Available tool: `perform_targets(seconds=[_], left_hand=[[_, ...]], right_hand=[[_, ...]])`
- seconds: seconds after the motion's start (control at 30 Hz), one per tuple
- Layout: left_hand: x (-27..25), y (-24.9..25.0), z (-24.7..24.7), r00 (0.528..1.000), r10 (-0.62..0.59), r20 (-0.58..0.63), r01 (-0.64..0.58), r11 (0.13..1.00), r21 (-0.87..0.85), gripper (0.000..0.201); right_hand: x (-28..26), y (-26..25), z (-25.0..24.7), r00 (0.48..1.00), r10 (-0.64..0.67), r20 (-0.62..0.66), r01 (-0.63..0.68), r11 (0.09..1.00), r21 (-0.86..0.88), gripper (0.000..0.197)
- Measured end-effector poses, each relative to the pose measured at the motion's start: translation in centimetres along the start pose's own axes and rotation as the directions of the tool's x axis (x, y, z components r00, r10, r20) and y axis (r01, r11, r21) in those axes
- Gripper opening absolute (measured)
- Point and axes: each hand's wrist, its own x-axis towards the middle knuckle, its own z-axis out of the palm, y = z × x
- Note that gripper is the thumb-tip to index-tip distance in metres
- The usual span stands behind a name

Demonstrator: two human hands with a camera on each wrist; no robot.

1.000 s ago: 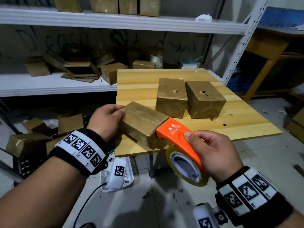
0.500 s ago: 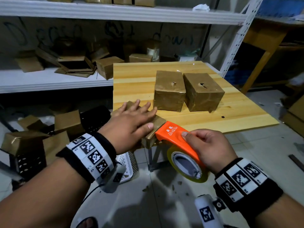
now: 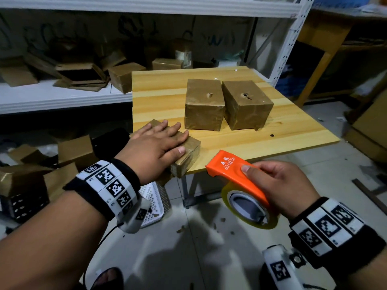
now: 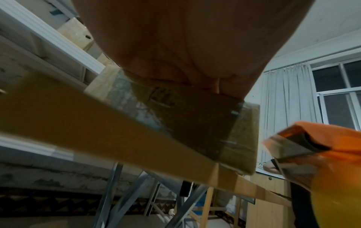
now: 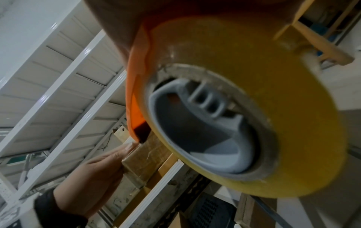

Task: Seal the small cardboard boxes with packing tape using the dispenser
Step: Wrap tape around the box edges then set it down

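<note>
A small cardboard box [image 3: 188, 152] lies at the near left corner of the wooden table [image 3: 240, 141], overhanging its edge. My left hand [image 3: 159, 141] rests flat on top of it with fingers spread and straight. From below, the left wrist view has clear tape across the box [image 4: 195, 123]. My right hand [image 3: 278, 185] grips the orange tape dispenser [image 3: 232, 170] with its yellowish tape roll [image 3: 249, 208], held just off the table's front edge, a short gap right of the box. The roll [image 5: 224, 108] fills the right wrist view, where the box [image 5: 144, 160] shows beyond it.
Two taped cardboard boxes [image 3: 204, 105] [image 3: 247, 103] stand side by side mid-table. White metal shelving [image 3: 62, 95] behind holds more boxes and flattened cardboard. More boxes [image 3: 69, 151] and a white basket [image 3: 155, 201] sit on the floor at left.
My left hand went from gripping the box's left side to lying flat on its top. The dispenser pulled back off the box's near corner toward me and to the right.
</note>
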Motion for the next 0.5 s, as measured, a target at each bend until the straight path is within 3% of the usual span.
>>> perform_targets(seconds=[0.2, 0.37, 0.5], left_hand=[[0.1, 0.0, 0.1, 1.000, -0.003, -0.010, 0.003, 1.000, -0.011, 0.078], [0.1, -0.1, 0.5, 0.999, 0.023, -0.025, -0.024, 0.999, -0.027, 0.065], [0.2, -0.4, 0.7, 0.999, 0.032, -0.035, -0.032, 0.999, -0.017, 0.067]], right_hand=[[-0.2, 0.4, -0.1, 0.999, 0.037, 0.038, -0.036, 0.999, -0.036, 0.026], [0.5, 1.1, 0.9, 0.953, 0.198, 0.231, -0.216, 0.975, 0.057, 0.044], [1.1, 1.4, 0.9, 0.934, 0.224, 0.279, -0.254, 0.964, 0.076, 0.049]])
